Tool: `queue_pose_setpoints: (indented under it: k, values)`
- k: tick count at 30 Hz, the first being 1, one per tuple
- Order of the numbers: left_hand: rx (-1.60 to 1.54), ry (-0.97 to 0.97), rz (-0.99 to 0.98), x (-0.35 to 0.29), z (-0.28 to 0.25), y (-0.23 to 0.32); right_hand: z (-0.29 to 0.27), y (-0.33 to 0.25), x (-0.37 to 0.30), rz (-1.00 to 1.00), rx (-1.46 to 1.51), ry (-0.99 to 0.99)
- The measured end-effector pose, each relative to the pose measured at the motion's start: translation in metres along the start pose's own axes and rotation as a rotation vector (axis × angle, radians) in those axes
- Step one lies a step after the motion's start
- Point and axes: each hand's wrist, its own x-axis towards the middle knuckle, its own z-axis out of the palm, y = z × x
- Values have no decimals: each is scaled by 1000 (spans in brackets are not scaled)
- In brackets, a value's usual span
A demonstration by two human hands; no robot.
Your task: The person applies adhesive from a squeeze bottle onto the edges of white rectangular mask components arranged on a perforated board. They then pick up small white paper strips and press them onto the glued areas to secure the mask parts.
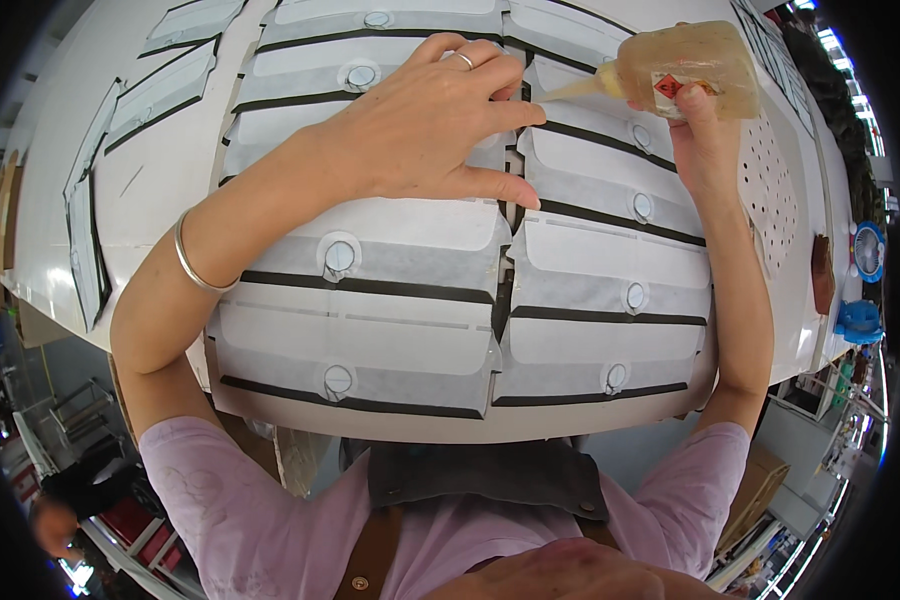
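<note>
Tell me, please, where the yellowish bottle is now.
In the head view, the yellowish bottle is at the upper right, held in the right hand, its nozzle pointing left, toward the left hand.

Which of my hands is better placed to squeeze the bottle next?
Probably your right hand: it holds the bottle, with the nozzle pointing toward your left hand. The left has no grip on the bottle; it spreads over the white panels.
</note>
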Motion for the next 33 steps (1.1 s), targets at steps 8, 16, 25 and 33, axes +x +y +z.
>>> queue_pose_setpoints:
  k: [8,16,25,33]
  values:
    - [21,-17,-17,2,0,2,10,-2,3,-74,-41,5]
    - [17,-46,-32,4,-2,6,-2,2,14,-2,-265,-85]
    - [32,-18,-22,1,0,6,2,5,8,-54,-129,-43]
    - [5,168,60,-5,-28,1,-46,-41,17,-20,500,103]
